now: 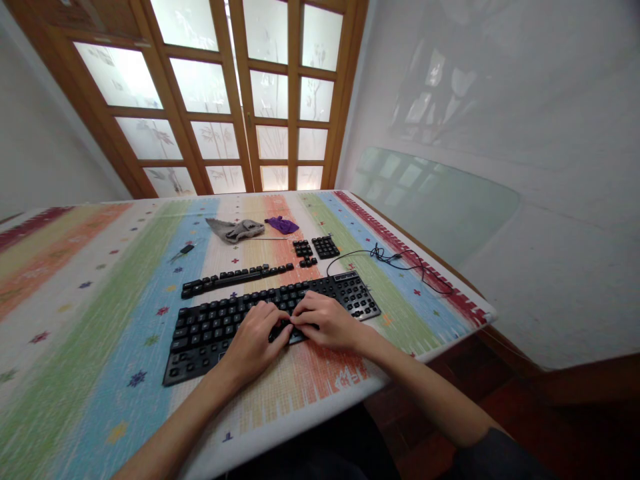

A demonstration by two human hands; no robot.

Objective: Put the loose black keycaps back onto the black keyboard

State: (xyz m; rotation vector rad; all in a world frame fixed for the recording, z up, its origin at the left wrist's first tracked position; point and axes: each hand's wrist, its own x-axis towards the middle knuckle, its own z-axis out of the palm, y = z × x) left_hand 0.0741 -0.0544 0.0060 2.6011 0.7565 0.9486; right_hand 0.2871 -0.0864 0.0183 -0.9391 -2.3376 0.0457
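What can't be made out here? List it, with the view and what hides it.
All in the head view:
Part of the keyboard: hidden by the left hand and right hand.
Whether either hand holds anything: hidden by the hands themselves.
Lettering on the loose keys: too small.
Left forearm: cut off by the bottom edge.

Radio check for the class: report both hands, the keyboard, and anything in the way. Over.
Left hand and right hand: fingertips close together over keyboard, grip unclear. Its number block uncapped. Loose keycaps beyond it, apart from hands.
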